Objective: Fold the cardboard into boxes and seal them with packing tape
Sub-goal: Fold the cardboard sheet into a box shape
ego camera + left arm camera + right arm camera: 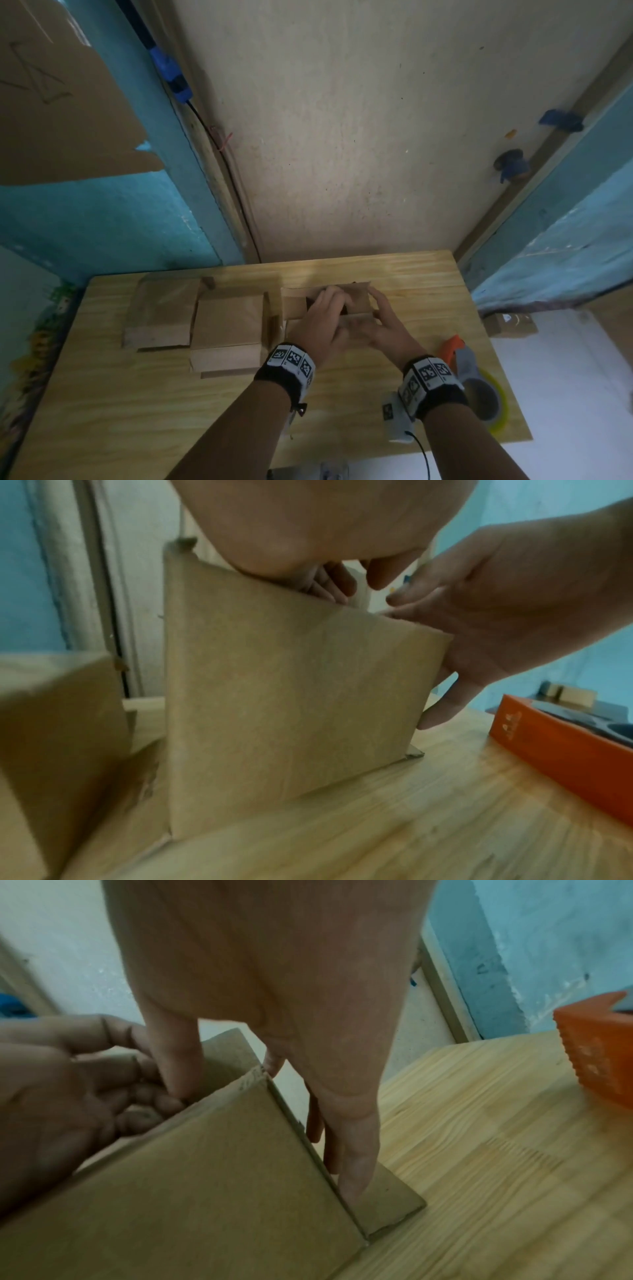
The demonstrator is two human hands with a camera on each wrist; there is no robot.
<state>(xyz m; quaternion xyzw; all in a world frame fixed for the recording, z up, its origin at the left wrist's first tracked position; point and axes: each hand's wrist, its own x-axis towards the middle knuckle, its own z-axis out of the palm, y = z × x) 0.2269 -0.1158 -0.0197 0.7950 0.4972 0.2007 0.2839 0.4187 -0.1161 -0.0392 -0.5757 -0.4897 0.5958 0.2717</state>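
A brown cardboard box [294, 306] stands open-topped at the back middle of the wooden table [171, 411]. My left hand [325, 311] reaches over its near wall [291, 696], and the fingers [143, 1096] curl in over the top edge. My right hand [383, 318] holds the box's right corner. Its thumb [178, 1056] is inside the opening and its straight fingers [352, 1164] run down the outside of the right wall. A bottom flap [387, 1204] lies flat on the table by those fingers. An orange and grey tape dispenser [462, 359] with a tape roll lies to the right of my right wrist.
Two more folded cardboard boxes [161, 311] [226, 329] stand to the left, one close to the box I hold. The table's right edge is just past the dispenser [548, 750]. A small box [510, 323] sits on the floor beyond it. The wall is behind the table.
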